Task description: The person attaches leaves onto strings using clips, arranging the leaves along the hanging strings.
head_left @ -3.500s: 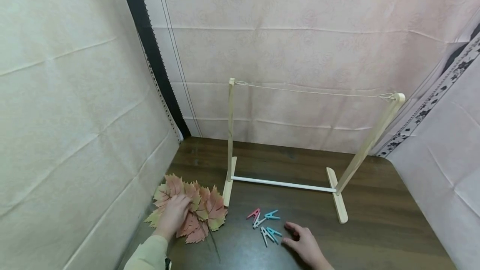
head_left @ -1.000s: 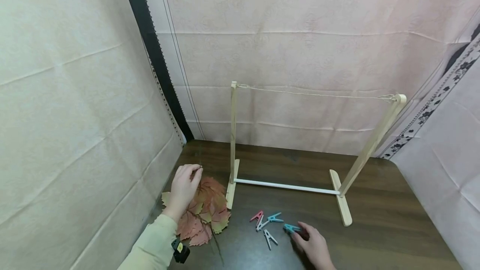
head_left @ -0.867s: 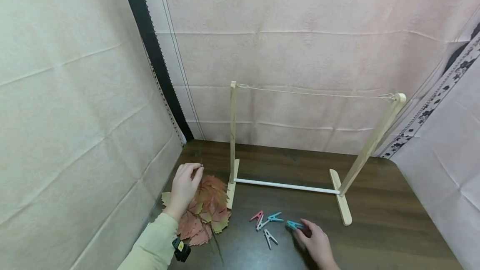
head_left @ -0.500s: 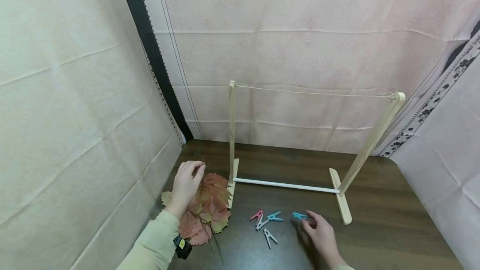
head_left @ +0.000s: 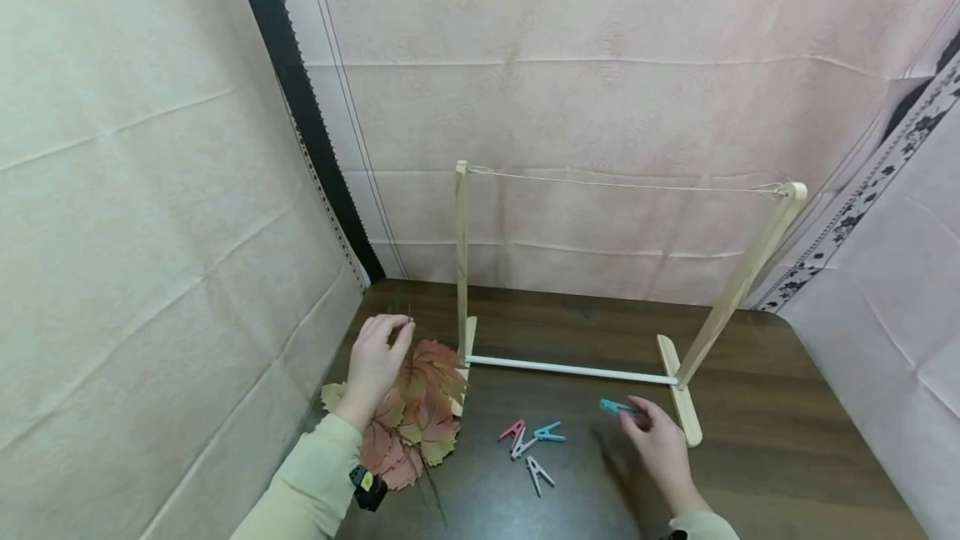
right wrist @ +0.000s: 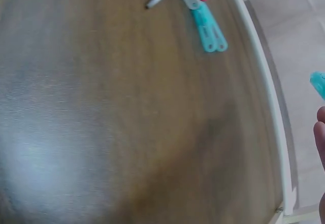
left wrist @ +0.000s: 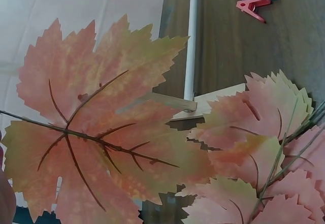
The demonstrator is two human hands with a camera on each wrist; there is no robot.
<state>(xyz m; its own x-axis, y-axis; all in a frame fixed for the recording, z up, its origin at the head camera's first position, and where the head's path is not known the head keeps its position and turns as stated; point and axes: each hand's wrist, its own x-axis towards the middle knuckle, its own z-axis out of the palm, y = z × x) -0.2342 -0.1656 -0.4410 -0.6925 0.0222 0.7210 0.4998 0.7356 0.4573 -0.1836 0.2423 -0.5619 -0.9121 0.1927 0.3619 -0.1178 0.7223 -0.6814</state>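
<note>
My left hand pinches the thin stem of an artificial leaf, which hangs below the fingers. Large in the left wrist view, the same leaf is orange-red with yellow-green edges and dark veins. More such leaves lie in a pile under it on the table. My right hand pinches a blue clothespin above the table. A tip of that clothespin shows at the right edge of the right wrist view. Several other clothespins in blue, grey and red lie between the hands.
A wooden stand holds a string between its left post and right post. A white rod joins the posts low down. Pale cloth hangs behind and at both sides of the brown table.
My left hand rose from the leaf pile, lifting a leaf by its stem. The right hand picked a blue clothespin from the group and carried it up and right.
</note>
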